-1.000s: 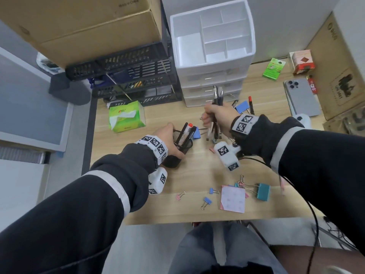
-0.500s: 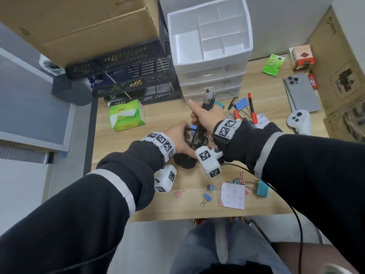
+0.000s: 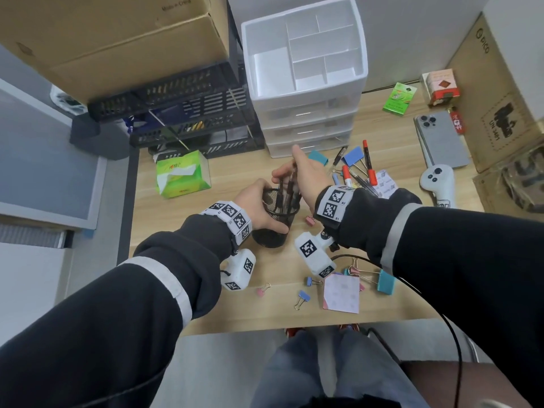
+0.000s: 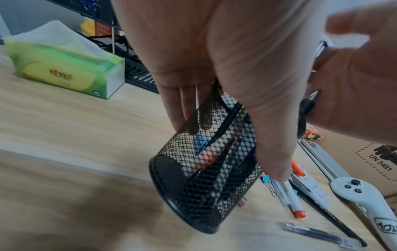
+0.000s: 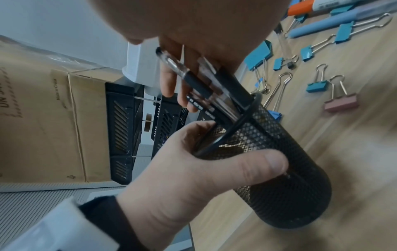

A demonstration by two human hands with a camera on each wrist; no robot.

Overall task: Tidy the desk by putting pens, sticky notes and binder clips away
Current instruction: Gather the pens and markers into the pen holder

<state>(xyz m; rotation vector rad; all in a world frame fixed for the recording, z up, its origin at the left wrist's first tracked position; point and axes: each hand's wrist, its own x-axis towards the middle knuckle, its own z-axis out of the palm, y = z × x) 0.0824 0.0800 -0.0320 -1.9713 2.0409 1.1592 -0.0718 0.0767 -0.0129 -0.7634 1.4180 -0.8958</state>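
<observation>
Pens now lowered into mesh cup, left hand gripping cup

A black mesh pen cup stood tilted near the middle of the worktop, its rim leaning toward the far edge. A bundle of dark-capped clear pens stood in its mouth, tops above the rim. More pens, among them orange-capped markers, lay loose toward the right side with a large blue binder clip and a teal one. Near the front edge lay a pink sticky-note pad, flat and slightly askew, a large teal binder clip just right of it, and small blue and pink clips to its left.
</observation>
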